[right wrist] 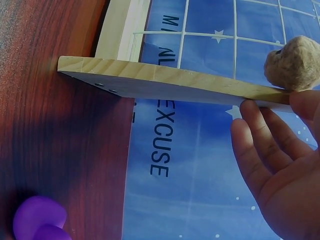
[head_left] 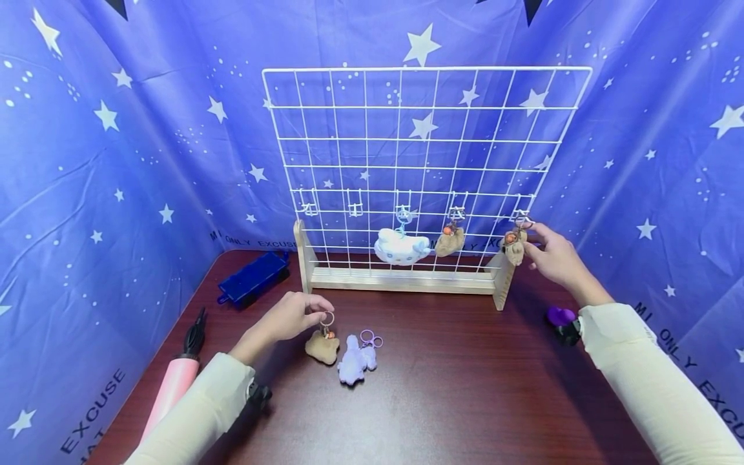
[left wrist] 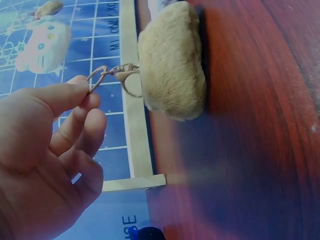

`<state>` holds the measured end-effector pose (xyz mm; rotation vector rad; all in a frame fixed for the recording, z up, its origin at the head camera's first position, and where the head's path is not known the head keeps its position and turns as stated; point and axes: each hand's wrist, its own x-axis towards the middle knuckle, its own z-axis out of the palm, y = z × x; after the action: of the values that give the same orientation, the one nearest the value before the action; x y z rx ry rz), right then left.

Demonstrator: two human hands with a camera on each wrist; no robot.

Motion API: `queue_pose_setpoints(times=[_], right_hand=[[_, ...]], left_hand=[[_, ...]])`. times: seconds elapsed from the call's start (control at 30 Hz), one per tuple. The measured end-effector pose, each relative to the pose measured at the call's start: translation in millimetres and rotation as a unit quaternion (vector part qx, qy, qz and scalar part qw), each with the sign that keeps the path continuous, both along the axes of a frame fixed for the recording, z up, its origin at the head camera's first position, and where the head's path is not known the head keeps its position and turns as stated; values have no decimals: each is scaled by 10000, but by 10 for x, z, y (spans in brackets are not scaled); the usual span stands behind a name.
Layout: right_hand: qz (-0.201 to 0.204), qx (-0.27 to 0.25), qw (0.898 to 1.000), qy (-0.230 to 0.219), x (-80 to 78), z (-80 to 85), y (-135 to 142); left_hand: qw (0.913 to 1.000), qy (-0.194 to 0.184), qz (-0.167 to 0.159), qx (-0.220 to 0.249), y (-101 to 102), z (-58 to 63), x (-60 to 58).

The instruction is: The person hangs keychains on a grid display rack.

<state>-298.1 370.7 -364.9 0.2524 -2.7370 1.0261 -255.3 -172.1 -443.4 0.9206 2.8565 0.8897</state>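
My left hand [head_left: 294, 316] pinches the metal ring of a brown plush keychain [head_left: 322, 347] between thumb and forefinger. The plush hangs below the ring, low over the table; the left wrist view shows its furry body [left wrist: 172, 62]. A lilac plush keychain [head_left: 352, 361] with a purple ring lies just right of it. At the rack's right end, my right hand [head_left: 555, 255] holds another brown plush keychain [head_left: 515, 250] by its ring at the rightmost hook [head_left: 521, 214]. In the right wrist view the thumb is against that plush [right wrist: 295, 64]; the forefinger is out of view.
The white wire grid rack [head_left: 401, 139] stands on wooden feet. A white plush keychain [head_left: 401, 247] and a brown one [head_left: 450, 240] hang from its hooks; two left hooks [head_left: 355, 208] are bare. Around it are a blue tray [head_left: 254, 278], a pink pump [head_left: 174, 387] and a purple object [head_left: 560, 315].
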Motion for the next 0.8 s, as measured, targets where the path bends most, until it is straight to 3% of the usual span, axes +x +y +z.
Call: queue_pose_setpoints(times=[0.17,0.47,0.8], right_hand=[[10,-17,10000,-21,4,4,-1],[28,-61,10000,-49,13,5,-15],[33,-108,9999,24,-1,-7,-9]], left_hand=[[9999,-95,93,-38,9,7,-7],[9995,243,206,-29,57,10,-14],[9978,-221,358,517,70,21,-11]])
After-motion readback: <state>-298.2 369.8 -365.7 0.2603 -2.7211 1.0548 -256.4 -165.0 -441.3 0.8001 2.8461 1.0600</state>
